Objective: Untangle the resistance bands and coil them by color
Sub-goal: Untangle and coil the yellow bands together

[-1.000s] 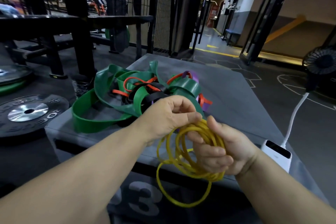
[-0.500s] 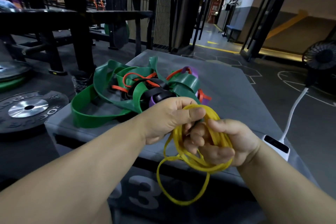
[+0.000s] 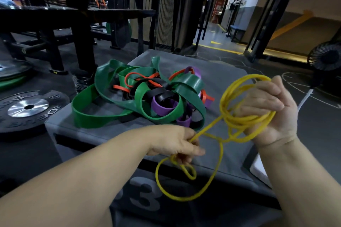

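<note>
Grey gym box (image 3: pixel 217 72) under tangled bands (image 3: pixel 139 97)

so the tangled pile of bands (image 3: pixel 140 97) sits on top of the box (image 3: pixel 221 72), a bit toward 10 o'clock from the middle. The thin band (image 3: pixel 245 121) is at about 3 o'clock from the pile, looped round the right hand (image 3: pixel 267 108). One strand runs down toward 7 o'clock into the left hand (image 3: pixel 177 143) at the box's near edge, and a loop hangs in front of the box face. The weight plate (image 3: pixel 27 107) is on the floor at 9 o'clock of the box, the bench (image 3: pixel 73 14) is behind it at 11, and the fan (image 3: pixel 326 57) is out at 2.
</note>
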`<state>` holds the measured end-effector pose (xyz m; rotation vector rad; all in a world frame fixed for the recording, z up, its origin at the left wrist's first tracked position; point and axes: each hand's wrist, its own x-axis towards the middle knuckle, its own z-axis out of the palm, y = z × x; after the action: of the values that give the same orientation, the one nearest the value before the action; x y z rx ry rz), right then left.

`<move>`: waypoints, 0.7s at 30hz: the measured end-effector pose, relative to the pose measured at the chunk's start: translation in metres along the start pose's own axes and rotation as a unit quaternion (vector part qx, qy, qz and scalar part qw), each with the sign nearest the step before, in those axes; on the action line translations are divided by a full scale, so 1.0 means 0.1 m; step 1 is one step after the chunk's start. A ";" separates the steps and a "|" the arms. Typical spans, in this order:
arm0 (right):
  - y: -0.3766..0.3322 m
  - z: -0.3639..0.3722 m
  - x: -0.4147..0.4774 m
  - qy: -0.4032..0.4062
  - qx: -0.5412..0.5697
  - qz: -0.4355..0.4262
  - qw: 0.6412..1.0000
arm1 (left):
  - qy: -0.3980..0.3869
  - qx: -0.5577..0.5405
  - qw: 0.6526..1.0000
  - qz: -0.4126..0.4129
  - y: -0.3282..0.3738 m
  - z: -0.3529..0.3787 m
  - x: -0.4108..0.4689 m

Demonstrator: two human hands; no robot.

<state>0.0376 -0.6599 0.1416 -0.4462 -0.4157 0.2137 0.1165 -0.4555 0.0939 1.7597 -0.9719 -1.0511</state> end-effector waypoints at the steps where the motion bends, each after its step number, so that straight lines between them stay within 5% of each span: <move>1: -0.07 -0.04 -0.03 0.012 0.012 -0.022 1.000 | -0.003 0.028 1.000 -0.009 0.00 -0.03 -0.01; 5: -0.35 -0.07 -0.17 0.110 -0.003 -0.150 0.983 | -0.038 0.170 0.983 -0.052 0.03 -0.13 -0.10; 10: -0.21 -0.06 -0.06 0.349 -0.220 -0.224 0.883 | 0.006 0.173 0.985 -0.002 0.10 -0.08 -0.13; 13: 0.00 -0.07 0.05 0.379 -0.303 -0.166 0.859 | 0.053 0.266 0.959 0.083 0.17 -0.01 -0.12; 16: 0.30 -0.05 0.06 0.344 -0.420 -0.020 0.840 | 0.097 0.293 0.938 0.159 0.22 0.04 -0.10; 19: 0.57 -0.02 0.08 0.287 -0.494 0.092 0.816 | 0.155 0.266 0.923 0.231 0.26 0.03 -0.11; 21: 0.65 0.00 0.10 0.275 -0.465 0.139 0.830 | 0.193 0.206 0.927 0.248 0.26 -0.01 -0.13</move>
<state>0.0396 -0.5999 0.1150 -1.4990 0.1606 0.1417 0.1073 -0.4521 0.1214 1.8078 -1.3482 -0.1722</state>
